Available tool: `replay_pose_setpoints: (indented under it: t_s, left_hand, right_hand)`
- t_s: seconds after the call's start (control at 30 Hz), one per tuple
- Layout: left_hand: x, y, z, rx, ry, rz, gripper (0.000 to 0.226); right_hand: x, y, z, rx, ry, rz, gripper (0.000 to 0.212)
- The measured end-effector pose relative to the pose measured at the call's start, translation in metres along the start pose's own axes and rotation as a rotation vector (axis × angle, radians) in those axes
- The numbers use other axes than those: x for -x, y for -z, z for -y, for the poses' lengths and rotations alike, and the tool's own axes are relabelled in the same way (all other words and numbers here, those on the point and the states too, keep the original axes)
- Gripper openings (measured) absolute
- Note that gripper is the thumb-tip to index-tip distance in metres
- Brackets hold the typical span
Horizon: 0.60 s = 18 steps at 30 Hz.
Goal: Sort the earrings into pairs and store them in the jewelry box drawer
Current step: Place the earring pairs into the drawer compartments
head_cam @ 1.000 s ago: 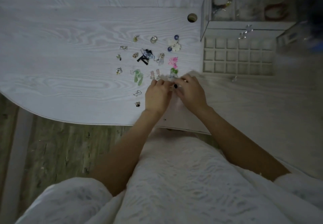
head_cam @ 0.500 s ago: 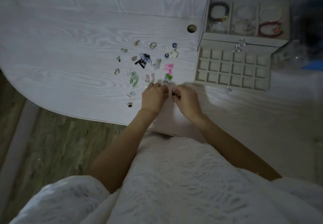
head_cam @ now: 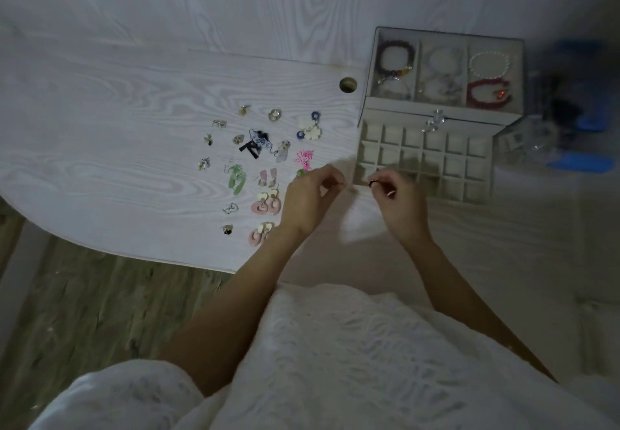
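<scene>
While both hands hover beside the drawer (head_cam: 423,184), each pinches something tiny.
Left hand (head_cam: 307,200) and right hand (head_cam: 399,200): fingertips pinched, item unclear. Roughly eighteen mixed earrings (head_cam: 258,161) lie loose on the table (head_cam: 100,127); two pink ones (head_cam: 265,206) are paired.

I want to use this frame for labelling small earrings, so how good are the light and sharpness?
Head view: dim, bluish light with soft hand shadows over the open beige gridded drawer; the small scattered earrings on the white woodgrain table look soft; blue and dark objects at the right edge are blurred; wide-angle bending shows.
</scene>
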<state>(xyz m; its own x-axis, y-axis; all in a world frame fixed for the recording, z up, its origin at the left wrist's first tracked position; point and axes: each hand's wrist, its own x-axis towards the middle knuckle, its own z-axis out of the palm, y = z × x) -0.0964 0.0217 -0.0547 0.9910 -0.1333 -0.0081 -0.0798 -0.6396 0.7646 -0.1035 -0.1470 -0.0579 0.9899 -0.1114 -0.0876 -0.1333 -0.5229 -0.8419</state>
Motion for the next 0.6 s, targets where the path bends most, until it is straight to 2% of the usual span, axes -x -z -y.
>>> replay_pose_setpoints:
  t_s: [0.13,0.3,0.43,0.6]
  left_hand:
    - [-0.046,-0.016,-0.022,0.039,-0.025,-0.002,0.005]
    - [-0.096,-0.027,-0.022,-0.075,0.005,-0.018,0.01]
    - [-0.107,-0.037,-0.011,-0.135,-0.077,0.021,0.019]
    - [-0.097,-0.038,-0.005,-0.217,-0.171,0.008,0.032]
  right_hand:
    - [-0.021,0.021,-0.003,-0.001,0.023,-0.049,0.014]
    - [-0.058,0.018,-0.002,-0.032,0.012,-0.049,0.013]
    - [-0.08,0.007,0.001,0.012,-0.021,-0.054,0.012]
    - [-0.094,-0.007,0.001,0.129,0.036,-0.117,0.013]
